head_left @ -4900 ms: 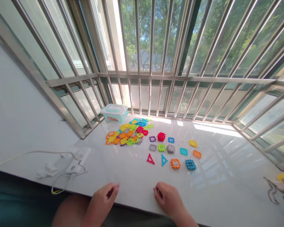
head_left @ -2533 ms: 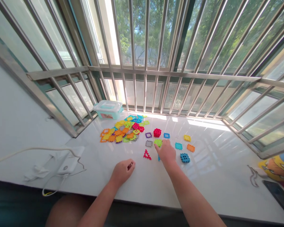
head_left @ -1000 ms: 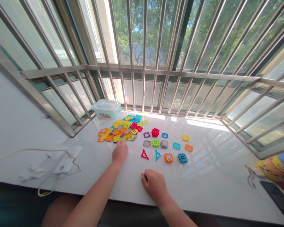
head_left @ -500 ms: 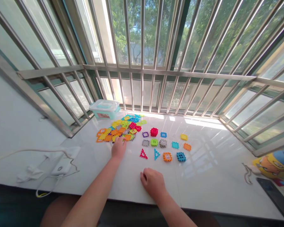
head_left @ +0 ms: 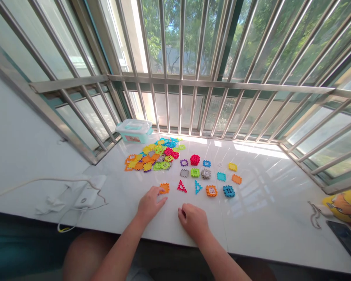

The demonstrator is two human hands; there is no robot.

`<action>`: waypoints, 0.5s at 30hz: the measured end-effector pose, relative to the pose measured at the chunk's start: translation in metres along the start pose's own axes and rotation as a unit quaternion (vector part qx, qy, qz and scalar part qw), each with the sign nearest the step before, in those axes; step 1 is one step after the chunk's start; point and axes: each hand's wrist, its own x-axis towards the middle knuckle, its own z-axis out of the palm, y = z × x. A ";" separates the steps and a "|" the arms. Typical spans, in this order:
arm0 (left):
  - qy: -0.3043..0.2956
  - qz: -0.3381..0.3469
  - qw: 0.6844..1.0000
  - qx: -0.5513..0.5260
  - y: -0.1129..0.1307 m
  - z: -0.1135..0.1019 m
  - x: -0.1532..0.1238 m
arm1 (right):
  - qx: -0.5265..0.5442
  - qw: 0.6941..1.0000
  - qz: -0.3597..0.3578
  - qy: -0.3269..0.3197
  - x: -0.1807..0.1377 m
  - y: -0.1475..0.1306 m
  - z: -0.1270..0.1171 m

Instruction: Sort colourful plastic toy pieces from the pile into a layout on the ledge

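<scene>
My left hand [head_left: 150,203] is low over the table, thumb spread away from the fingers. Its fingertips touch the left edge of an orange square interlocking tile [head_left: 165,188], which appears to lie flat. Curled into a loose fist, my right hand [head_left: 194,219] rests on the tabletop, and nothing shows in it. Beyond the hands are a red triangular tile [head_left: 181,186], a blue triangular tile [head_left: 198,187], a stack of orange tiles [head_left: 211,191] and a stack of dark blue tiles [head_left: 229,191]. Behind them stand green tiles [head_left: 195,173], grey tiles [head_left: 206,174] and red tiles [head_left: 195,159].
A mixed pile of tiles [head_left: 148,159] lies at back left, before a lidded plastic box [head_left: 134,131]. White cables and a power adapter [head_left: 86,196] are on the left. A dark phone [head_left: 343,242] lies at the right edge. Metal bars [head_left: 222,85] enclose the table.
My left hand has moved from the pile toward me, and the orange tile now lies apart from the pile at its fingertips. My right hand keeps its fist. The view has shifted slightly.
</scene>
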 end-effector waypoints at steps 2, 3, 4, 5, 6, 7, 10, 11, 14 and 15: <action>-0.014 0.012 1.000 -0.004 0.002 -0.002 -0.001 | 0.007 1.000 0.019 -0.009 0.002 -0.002 -0.002; -0.006 0.003 1.000 0.000 0.003 -0.002 -0.001 | 0.011 0.999 0.032 -0.014 0.003 -0.004 -0.003; 0.008 -0.014 1.000 0.007 0.003 -0.001 0.001 | 0.016 0.999 0.044 -0.018 0.005 -0.006 -0.003; 0.023 -0.033 0.999 0.017 0.003 0.001 0.002 | 0.021 0.998 0.054 -0.023 0.008 -0.009 -0.004; 0.035 -0.049 0.998 0.029 0.003 0.003 0.004 | 0.027 0.997 0.059 -0.028 0.012 -0.012 -0.004; 0.042 -0.060 0.996 0.042 0.003 0.005 0.005 | 0.033 0.997 0.061 -0.031 0.016 -0.015 -0.003; 0.046 -0.054 0.995 0.071 0.004 0.010 0.007 | 0.042 0.997 0.057 -0.040 0.032 -0.028 0.001; 0.046 -0.045 0.995 0.076 0.004 0.011 0.007 | 0.040 0.997 0.057 -0.044 0.038 -0.032 0.003; 0.040 -0.027 0.996 0.081 0.005 0.009 0.006 | 0.035 0.995 0.070 -0.057 0.055 -0.046 0.009; 0.035 -0.024 0.996 0.079 0.004 0.008 0.006 | 0.036 0.994 0.079 -0.060 0.059 -0.050 0.011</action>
